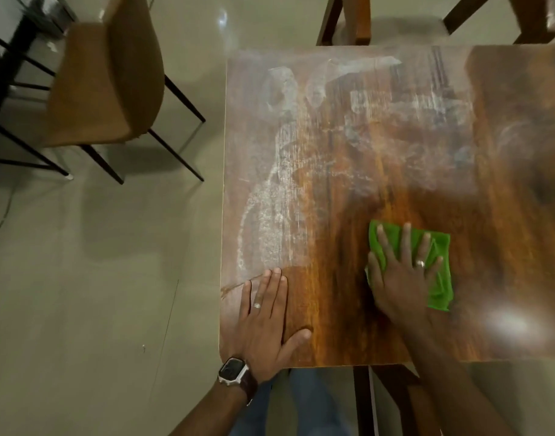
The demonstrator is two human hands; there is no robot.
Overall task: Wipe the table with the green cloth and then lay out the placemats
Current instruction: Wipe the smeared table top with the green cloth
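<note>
Where streaked whitish on glossy wood-grain table (348,146), noted damp. Right hand (402,272) splayed flat, pressing crumpled green cloth (440,278); left hand (263,322) flat, open, gripping nothing.

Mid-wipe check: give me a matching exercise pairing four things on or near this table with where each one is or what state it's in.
Column one:
1. green cloth
2. left hand
3. wristwatch
4. chair

Column two:
A. on the floor, left of the table
B. flat and bare on the table near its left edge
C. pressed to the tabletop under the right hand
D. strapped on the left wrist

Pairs: 1-C, 2-B, 3-D, 4-A
</note>
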